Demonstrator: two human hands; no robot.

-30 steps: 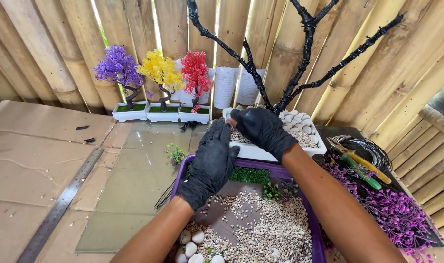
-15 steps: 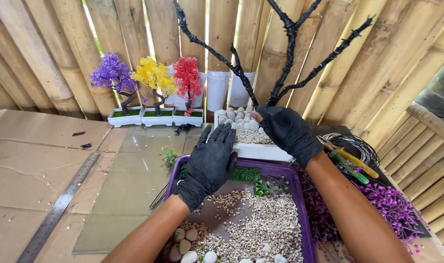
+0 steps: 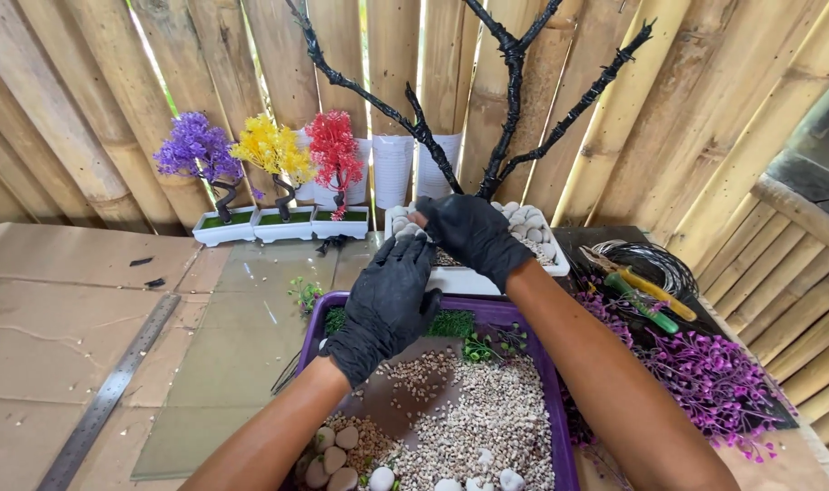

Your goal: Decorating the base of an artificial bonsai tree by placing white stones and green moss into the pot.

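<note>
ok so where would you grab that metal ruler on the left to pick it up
Grip the metal ruler near its middle, pinching across its narrow width from above. It lies flat on the cardboard, running diagonally, with bare surface along both long edges and nothing on top. It looks thin, so a fingertip would probably have to lift one long edge first. Both gloved hands are away at the white pot.

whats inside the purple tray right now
The purple tray holds small pale gravel, larger rounded stones along its near edge, and green moss pieces at the far end. The left hand and both forearms cover parts of it.
</note>
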